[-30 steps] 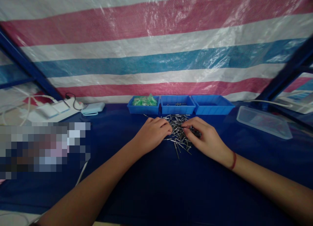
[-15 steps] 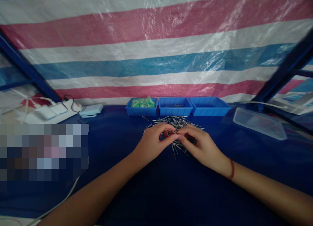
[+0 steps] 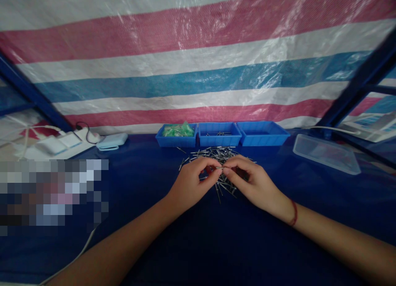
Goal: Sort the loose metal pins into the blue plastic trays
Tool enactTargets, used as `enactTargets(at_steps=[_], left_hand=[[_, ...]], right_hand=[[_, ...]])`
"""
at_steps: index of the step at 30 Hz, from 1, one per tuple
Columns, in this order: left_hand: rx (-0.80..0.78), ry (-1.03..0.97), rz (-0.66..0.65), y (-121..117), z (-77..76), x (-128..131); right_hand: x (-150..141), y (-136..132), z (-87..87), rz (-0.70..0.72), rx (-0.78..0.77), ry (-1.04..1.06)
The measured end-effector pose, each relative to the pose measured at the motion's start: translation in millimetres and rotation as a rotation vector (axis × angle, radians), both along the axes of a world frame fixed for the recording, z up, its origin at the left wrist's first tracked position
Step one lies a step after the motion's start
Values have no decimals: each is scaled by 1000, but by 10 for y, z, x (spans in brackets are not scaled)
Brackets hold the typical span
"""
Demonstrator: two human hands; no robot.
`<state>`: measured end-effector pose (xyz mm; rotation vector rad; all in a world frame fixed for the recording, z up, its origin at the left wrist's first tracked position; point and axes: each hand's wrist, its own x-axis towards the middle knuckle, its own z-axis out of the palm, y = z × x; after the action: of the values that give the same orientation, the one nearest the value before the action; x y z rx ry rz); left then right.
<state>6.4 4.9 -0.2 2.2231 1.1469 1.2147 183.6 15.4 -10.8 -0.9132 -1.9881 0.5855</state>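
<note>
My left hand (image 3: 194,176) pinches one end of a thin metal pin (image 3: 219,167) between thumb and fingers. At the other end of that pin, my right hand (image 3: 252,179) is also closed in a pinch, the fingertips of both hands almost touching. Much of the pin is hidden by the fingers. Beneath and behind the hands spreads a loose pile of thin metal pins (image 3: 224,152), some sticking out toward me.
Behind the pile stand three blue bins: the left bin (image 3: 176,142) holds green plastic packets, the middle bin (image 3: 219,141) a few pins, the right bin (image 3: 264,140) shows a bare inside. A clear plastic lid (image 3: 326,154) lies right; a power strip (image 3: 62,143) and light-blue case (image 3: 111,141) lie left.
The fingertips have drawn slightly apart, and more of the thin metal pin shows between them. Both hands stay over the pile, and the view has shifted slightly.
</note>
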Motion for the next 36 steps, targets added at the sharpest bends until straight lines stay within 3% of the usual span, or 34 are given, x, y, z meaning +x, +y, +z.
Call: enactTargets(at_steps=[10,15,21,24,27,31,36], left_hand=[[24,53,21,41,-28,-16],[22,83,-22,63,-53,-40],[16,183,-186,56,-76,-39],[2,197,-139,37,-81,-36],[-2,164,-31,57,-91,-68],[29,165,64,159,-133,-180],[36,291,154,271,-195,-316]], right_hand=[[14,-39,35,-73,153,64],[7,-70,76,-16,302,6],[48,-69,117,34,460,-139],[69,-13,176,35,484,-233],[71,164,296,-83,522,-238],[61,630,457,-330,523,-244],[57,1084,411,-473,421,-446]])
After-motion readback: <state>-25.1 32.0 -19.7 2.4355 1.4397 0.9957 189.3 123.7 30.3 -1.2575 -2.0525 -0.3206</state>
